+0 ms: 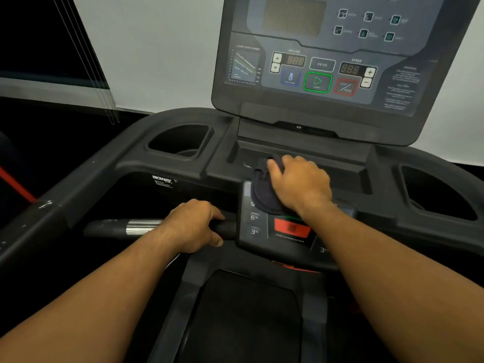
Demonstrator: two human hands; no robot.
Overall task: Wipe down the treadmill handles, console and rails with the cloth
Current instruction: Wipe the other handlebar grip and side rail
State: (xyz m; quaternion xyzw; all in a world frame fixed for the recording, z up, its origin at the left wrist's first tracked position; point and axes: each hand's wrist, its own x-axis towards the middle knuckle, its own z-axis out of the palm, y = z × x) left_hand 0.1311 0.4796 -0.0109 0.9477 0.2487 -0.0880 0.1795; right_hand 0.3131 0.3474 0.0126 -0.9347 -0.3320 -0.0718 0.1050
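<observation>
While the left hand (195, 226) wraps its fingers and thumb round the short front handle (141, 226), just where the bar's shiny metal sleeve gives way to black grip, the right hand (301, 184) lies palm down on the cloth (264, 195). From the head view, that dark cloth is bunched under the right hand's bent fingers, with the thumb resting on its upper left fold. It sits at the near edge of the shallow tray (340, 163) below the console (314, 61) and laps over the top of the lower control panel (251, 231). The panel shows incline figures 6 and 3 on its left side and a red stop button (290, 227) just below the right wrist.

The console stands tilted back above the tray, its displays unlit apart from faint 888 digits; a green-ringed start key (317, 82) and a red-ringed stop key (345, 87) sit side by side. A cup holder (180, 138) opens to the left of the tray, and a second cup holder (434, 192) lies to its right. The left side rail (78, 189) runs down toward the lower left corner. Between the two forearms, the black belt (243, 310) is visible. Behind the machine are a pale wall (157, 48) and a dark window (39, 35) with hanging blind cords.
</observation>
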